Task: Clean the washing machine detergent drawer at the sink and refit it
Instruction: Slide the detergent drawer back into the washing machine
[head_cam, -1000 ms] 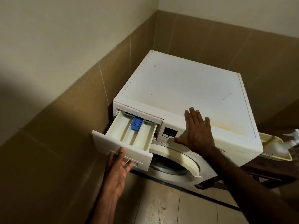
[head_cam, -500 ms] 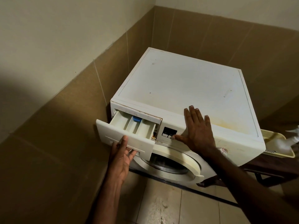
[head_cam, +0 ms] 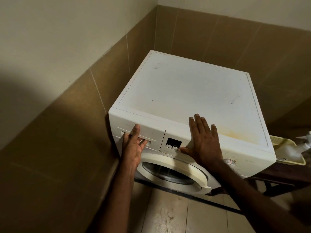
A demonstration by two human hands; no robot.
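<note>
The left hand (head_cam: 133, 147) is pressing flat-fingered on the detergent drawer (head_cam: 139, 135), sitting flush in the washing machine (head_cam: 185, 91); the right hand (head_cam: 203, 143) is lying open, holding nothing, on the machine's front edge.

The detergent drawer (head_cam: 138, 135), which a second ago stuck well out of the washing machine (head_cam: 181, 91) with its compartments and blue insert showing, now sits pushed all the way in, its front flush with the panel. The left hand (head_cam: 133, 145) has travelled in with it and now presses flat against the drawer's front.
</note>
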